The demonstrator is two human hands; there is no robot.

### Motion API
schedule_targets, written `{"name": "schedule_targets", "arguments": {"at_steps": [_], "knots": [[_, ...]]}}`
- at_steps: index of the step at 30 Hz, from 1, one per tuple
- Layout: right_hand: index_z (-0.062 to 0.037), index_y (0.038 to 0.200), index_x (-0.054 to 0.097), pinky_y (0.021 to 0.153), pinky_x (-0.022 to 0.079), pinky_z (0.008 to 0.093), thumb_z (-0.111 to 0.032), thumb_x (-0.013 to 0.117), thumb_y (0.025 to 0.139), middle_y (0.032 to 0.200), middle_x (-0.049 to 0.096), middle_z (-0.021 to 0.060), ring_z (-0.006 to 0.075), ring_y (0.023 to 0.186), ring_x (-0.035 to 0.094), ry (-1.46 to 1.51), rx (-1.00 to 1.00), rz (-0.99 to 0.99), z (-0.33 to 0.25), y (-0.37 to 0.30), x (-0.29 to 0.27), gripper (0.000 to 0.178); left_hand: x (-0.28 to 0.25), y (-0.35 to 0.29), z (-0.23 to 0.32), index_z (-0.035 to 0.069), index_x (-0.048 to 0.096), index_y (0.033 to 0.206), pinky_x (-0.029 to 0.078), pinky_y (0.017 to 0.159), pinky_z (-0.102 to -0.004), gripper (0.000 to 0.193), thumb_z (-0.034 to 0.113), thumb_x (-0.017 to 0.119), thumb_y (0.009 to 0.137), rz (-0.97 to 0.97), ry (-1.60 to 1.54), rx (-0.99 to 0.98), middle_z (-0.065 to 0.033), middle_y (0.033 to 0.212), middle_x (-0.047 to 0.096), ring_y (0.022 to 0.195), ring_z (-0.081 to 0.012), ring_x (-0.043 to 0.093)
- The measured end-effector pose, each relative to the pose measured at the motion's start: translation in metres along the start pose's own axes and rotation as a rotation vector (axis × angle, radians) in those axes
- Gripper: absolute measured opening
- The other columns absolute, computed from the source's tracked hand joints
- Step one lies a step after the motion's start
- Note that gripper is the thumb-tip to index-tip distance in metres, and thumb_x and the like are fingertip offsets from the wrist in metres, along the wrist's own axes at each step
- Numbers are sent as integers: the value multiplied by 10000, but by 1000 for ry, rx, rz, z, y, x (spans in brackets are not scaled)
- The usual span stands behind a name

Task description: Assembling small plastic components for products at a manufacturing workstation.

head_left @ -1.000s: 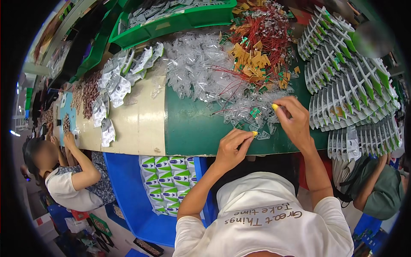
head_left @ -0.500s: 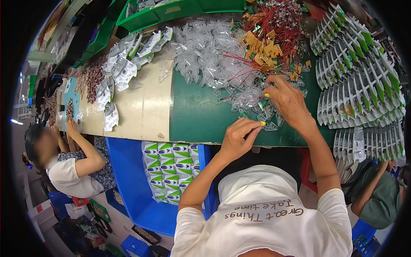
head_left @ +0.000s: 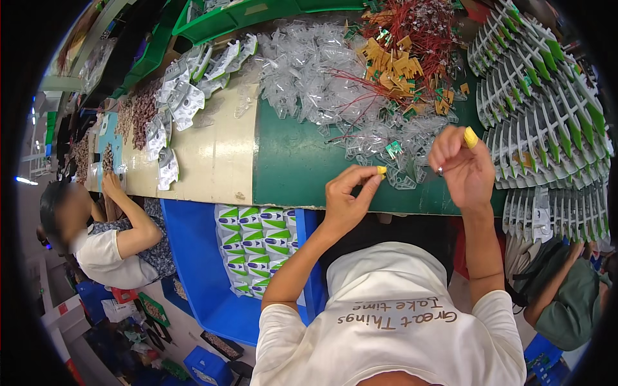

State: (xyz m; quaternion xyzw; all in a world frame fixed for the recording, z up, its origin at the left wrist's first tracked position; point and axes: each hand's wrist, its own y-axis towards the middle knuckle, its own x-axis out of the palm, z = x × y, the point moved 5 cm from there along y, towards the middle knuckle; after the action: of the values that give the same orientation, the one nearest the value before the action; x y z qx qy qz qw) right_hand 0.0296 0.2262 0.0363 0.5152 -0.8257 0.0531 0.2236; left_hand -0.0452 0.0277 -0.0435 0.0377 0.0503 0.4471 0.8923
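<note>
My left hand (head_left: 351, 196) is just over the near edge of the green work surface, its fingers bent and thumb close to the yellow-covered fingertip. Anything in that pinch is too small to make out. My right hand (head_left: 462, 170) is raised with the palm turned up, fingers curled, and a yellow cover on one fingertip. A tiny shiny bit shows at its curled fingertips; its kind is unclear. Between the hands, a small green circuit board (head_left: 393, 149) lies on clear plastic parts (head_left: 402, 177).
Behind lie a heap of clear plastic pieces (head_left: 306, 74), orange-yellow boards (head_left: 393, 67) and red wires (head_left: 428, 38). Stacked white-and-green shells (head_left: 541, 109) stand at right; more shells (head_left: 183, 100) lie left. A blue bin (head_left: 193, 270) sits below the table. Another person (head_left: 106, 238) works at left.
My right hand has left the clear parts, moved right and turned palm up. My left hand has shifted slightly left and away from the table edge. The green board is now plainly visible.
</note>
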Motion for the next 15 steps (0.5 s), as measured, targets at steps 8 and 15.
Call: {"name": "schedule_targets", "arguments": {"at_steps": [8, 15], "knots": [[-75, 657, 438, 460, 327, 260, -429, 296, 1072, 652, 383, 36, 134, 545, 375, 420, 415, -57, 15, -35, 24, 564, 27, 7, 48, -35, 604, 1233, 511, 825, -249, 285, 75, 639, 972, -175, -508, -161, -79, 1106, 660, 957, -129, 647], [-56, 669, 449, 464, 336, 254, -405, 338, 1063, 717, 447, 60, 125, 555, 396, 373, 423, -137, 23, -49, 22, 537, 30, 5, 42, -37, 651, 1108, 533, 842, -254, 185, -31, 664, 924, -224, -485, -167, -88, 1086, 668, 945, -128, 654]]}}
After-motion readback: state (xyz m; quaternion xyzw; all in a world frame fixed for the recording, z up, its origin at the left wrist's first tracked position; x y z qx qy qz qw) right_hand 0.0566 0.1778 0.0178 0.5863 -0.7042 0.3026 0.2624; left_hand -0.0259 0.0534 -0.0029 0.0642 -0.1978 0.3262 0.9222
